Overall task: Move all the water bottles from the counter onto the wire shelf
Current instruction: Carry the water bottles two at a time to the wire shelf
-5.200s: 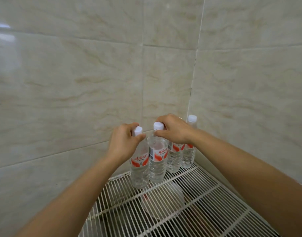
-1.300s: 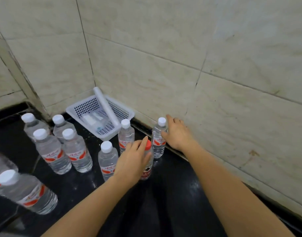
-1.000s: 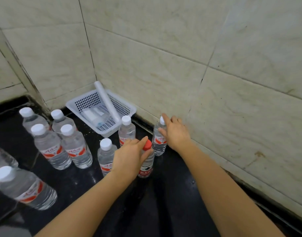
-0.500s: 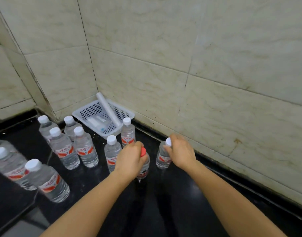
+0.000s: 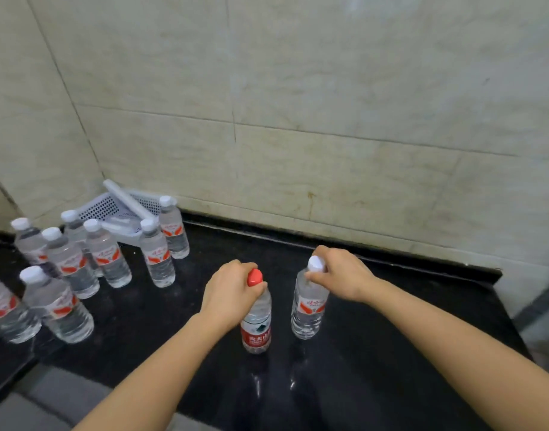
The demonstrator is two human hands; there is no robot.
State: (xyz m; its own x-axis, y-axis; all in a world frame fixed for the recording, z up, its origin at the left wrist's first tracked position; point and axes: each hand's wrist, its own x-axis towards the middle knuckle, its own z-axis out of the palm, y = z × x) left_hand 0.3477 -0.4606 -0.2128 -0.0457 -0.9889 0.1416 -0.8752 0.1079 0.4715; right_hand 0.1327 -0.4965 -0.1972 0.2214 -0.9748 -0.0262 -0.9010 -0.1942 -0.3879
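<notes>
Each hand is curled round a bottle top: the left hand [image 5: 232, 293] grips the red-capped bottle [image 5: 257, 331], the right hand [image 5: 341, 275] the white-capped bottle [image 5: 309, 312], both upright, side by side at the black table [image 5: 391, 353]. I'd lift them straight up, keeping them apart so they don't knock. The wire shelf is out of sight, and more bottles [image 5: 108, 259] stand to the left

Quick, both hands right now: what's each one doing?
Left hand: grips the red-capped bottle by its neck.
Right hand: grips the white-capped bottle by its neck.
</notes>
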